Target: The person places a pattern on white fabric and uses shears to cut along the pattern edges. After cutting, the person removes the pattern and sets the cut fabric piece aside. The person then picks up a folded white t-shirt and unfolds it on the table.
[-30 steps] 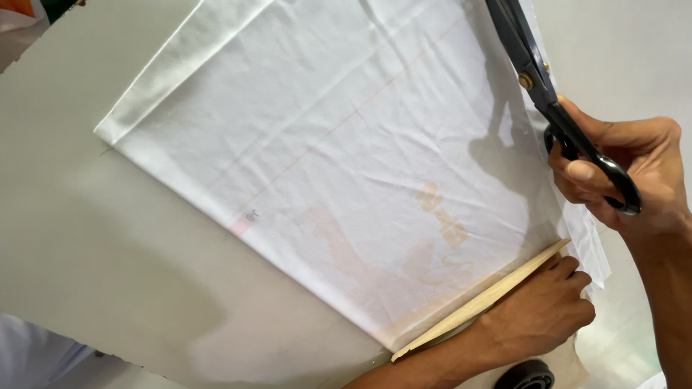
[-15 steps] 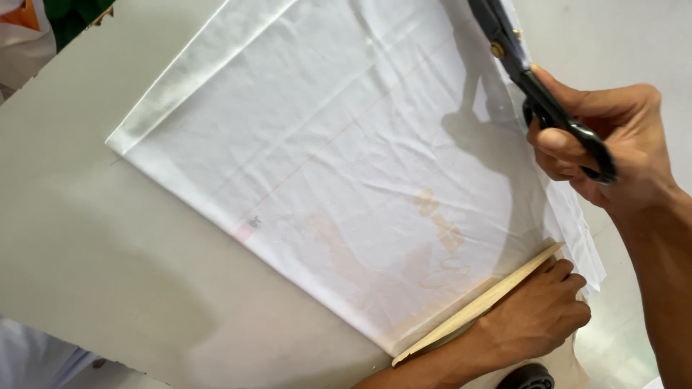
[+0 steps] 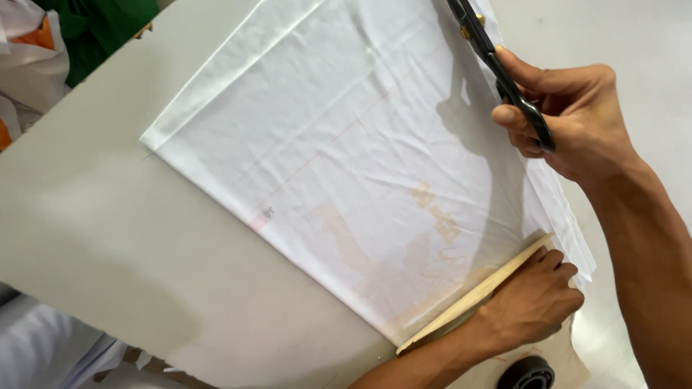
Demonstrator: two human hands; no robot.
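Nearest the camera, the left hand (image 3: pixel 530 302) lies flat, fingers together, pressing a wooden ruler (image 3: pixel 476 294) onto the near edge of the cloth (image 3: pixel 346 151); it grips nothing, only bears down. Its position against the ruler matches the earlier frames: no shift noted. A dark round object (image 3: pixel 528 373) sits just beside that wrist, partly cut off by the frame edge.

The cloth is white, folded, lying flat on the grey surface (image 3: pixel 108 238), with faint ruled lines and a pale orange print showing through near the ruler.

Further out, the right hand (image 3: pixel 569 115) is closed through the loops of black scissors (image 3: pixel 497 61), blades pointing away along the cloth's right edge. Compared with a second ago, this hand and the scissors stand slightly higher up that edge, so the cut appears to have advanced away from the ruler. A loose strip of cloth lies free to the right of the blade line. Whether the blades are open cannot be told.

Beyond the far left corner, green and orange fabric (image 3: pixel 86 29).
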